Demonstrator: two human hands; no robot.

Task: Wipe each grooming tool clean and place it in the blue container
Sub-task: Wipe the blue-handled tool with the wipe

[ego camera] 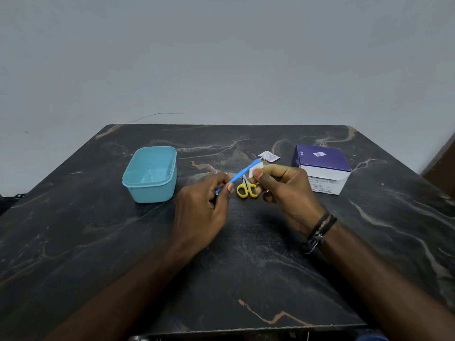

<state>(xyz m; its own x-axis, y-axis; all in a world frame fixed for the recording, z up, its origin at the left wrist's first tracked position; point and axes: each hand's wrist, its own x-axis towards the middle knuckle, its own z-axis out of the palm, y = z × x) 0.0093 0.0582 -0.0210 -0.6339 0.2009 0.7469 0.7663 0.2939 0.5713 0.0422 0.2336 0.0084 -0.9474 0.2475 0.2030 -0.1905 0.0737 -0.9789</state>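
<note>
Hands (204, 205) (285, 190) raised above table, pinching blue tool (242, 171) and wipe (254, 168).

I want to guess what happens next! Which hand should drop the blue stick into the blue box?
Probably the left hand. It already pinches the blue grooming tool, and the blue container sits on its side. The right hand holds the white wipe and would have to reach across.
</note>
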